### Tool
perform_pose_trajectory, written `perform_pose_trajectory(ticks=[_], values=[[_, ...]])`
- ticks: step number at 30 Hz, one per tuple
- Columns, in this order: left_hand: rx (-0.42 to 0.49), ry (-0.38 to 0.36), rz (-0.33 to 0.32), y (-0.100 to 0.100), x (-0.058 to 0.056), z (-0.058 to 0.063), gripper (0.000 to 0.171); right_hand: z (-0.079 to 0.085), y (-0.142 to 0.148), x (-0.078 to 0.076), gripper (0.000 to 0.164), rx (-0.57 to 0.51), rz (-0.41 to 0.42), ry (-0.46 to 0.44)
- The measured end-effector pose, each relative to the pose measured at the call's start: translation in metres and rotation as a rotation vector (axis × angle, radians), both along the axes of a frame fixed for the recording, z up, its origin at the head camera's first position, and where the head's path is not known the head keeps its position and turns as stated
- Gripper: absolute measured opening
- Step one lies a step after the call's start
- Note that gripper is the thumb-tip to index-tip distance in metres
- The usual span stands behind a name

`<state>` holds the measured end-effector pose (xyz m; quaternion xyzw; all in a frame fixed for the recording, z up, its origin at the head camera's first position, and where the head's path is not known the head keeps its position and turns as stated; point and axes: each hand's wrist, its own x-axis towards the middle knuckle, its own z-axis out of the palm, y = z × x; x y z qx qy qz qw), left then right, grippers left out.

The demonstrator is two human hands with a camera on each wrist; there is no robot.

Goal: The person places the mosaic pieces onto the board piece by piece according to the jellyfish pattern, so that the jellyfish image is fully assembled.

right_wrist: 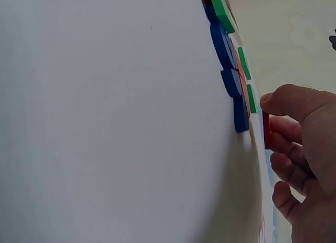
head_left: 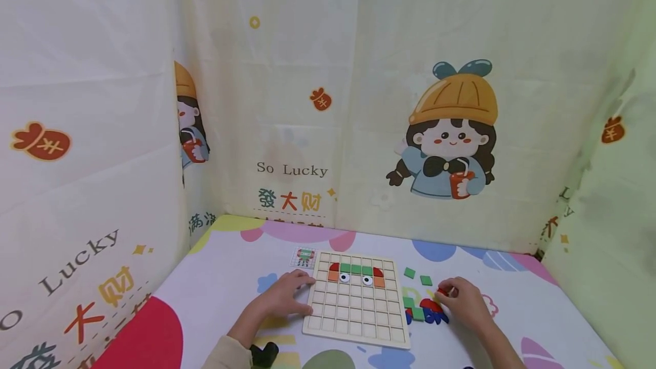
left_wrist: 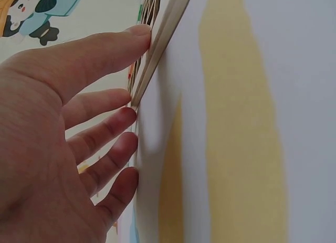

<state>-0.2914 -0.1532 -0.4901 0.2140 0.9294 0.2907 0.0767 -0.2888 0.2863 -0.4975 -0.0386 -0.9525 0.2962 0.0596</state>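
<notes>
A wooden grid board (head_left: 353, 303) lies on the table. Across its upper rows sit green squares, red corner pieces, orange squares and two eye discs (head_left: 367, 281). My left hand (head_left: 284, 295) is at the board's left side, thumb and fingertips touching the edge, fingers loosely spread. Off to the right, my right hand (head_left: 463, 300) pinches a thin red piece (right_wrist: 266, 130) between thumb and fingers, above the table. Just left of that hand is a small pile with green squares (head_left: 417, 314), blue pieces (right_wrist: 223, 46) and a red piece (head_left: 429, 304).
A small pattern card (head_left: 305, 257) lies by the board's upper left corner. Two loose green squares (head_left: 426, 281) are right of the board. Printed cloth walls (head_left: 359, 130) enclose the table (head_left: 220, 295). Something black (head_left: 264, 354) shows beside the left sleeve.
</notes>
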Motion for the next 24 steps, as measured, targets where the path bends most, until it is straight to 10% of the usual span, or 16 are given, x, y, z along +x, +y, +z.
perform_pose_trajectory(ticks=[24], values=[[-0.004,0.002,0.011,0.000,0.000,-0.002,0.064,0.001,-0.048,-0.004,0.018,-0.010,0.096,0.070]])
